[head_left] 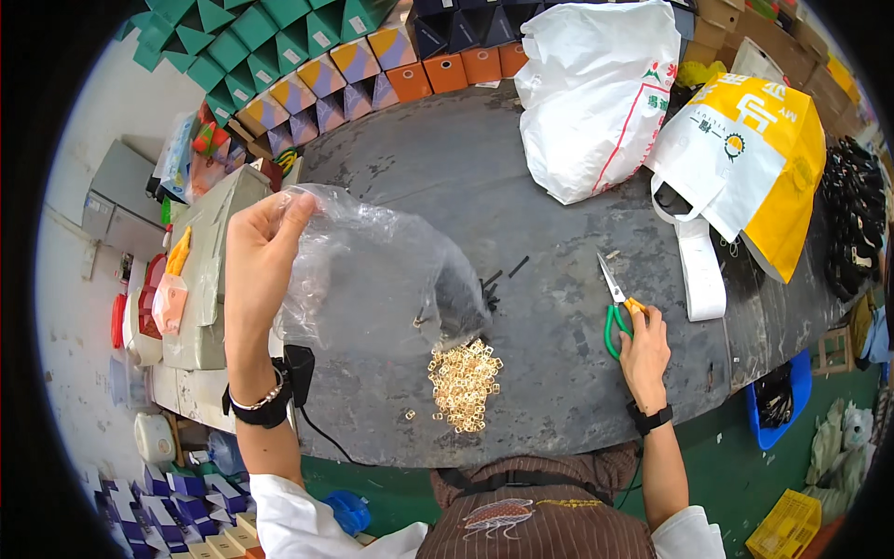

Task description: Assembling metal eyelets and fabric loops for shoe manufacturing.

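My left hand [270, 233] pinches the upper edge of a clear plastic bag [372, 270] and holds it up over the table's left half. The bag's lower end hangs at a pile of small gold-coloured metal buckles [466, 387]; a few small pieces show inside the bag. One loose buckle [410, 414] lies left of the pile. On the right, my right hand [644, 359] has its fingers curled on the orange handle of a pair of scissors [615, 307]. The other handle is green, and the blades point away from me, partly open, at table level.
Thin black strips [503, 279] lie beyond the pile on the dark table [391, 433]. A white plastic bag [596, 112] and a yellow-and-white bag [754, 168] stand at the back right, near a white roll [700, 270]. Stacked boxes [279, 56] line the far edge.
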`<state>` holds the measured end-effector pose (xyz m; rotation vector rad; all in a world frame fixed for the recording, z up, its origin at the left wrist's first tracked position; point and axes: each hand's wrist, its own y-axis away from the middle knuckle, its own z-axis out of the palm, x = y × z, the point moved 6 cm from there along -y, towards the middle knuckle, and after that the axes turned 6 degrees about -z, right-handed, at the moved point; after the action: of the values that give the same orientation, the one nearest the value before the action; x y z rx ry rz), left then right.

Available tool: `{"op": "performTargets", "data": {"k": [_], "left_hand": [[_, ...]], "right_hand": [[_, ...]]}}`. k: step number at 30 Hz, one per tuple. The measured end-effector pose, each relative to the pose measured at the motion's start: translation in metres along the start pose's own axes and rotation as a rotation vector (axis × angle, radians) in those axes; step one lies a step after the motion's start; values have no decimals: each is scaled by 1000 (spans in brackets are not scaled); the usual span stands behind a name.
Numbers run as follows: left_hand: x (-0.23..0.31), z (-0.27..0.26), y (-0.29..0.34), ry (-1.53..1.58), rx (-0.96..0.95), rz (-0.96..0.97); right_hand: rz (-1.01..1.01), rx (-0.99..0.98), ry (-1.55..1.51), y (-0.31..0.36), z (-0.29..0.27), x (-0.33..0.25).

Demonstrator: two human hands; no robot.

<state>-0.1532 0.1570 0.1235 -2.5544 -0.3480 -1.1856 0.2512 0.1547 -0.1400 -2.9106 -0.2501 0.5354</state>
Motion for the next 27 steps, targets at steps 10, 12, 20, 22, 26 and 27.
{"op": "performTargets", "data": {"k": [10, 12, 20, 22, 26, 27], "left_hand": [[-2, -11, 2, -46, -33, -17], [-13, -19, 1, -51, -29, 22], [-57, -70, 21, 56, 138, -251], [-84, -100, 32, 170, 261, -236], [-219, -169, 60, 157, 188, -313], [-251, -172, 68, 92, 103, -376]], "right_hand": [[4, -9, 18, 0, 2, 0], [-9, -4, 6, 0, 2, -2], [7, 3, 4, 2, 0, 3], [20, -1, -23, 2, -2, 0], [-108, 129, -82, -1, -16, -31], [-144, 139, -140, -2, -16, -41]]}}
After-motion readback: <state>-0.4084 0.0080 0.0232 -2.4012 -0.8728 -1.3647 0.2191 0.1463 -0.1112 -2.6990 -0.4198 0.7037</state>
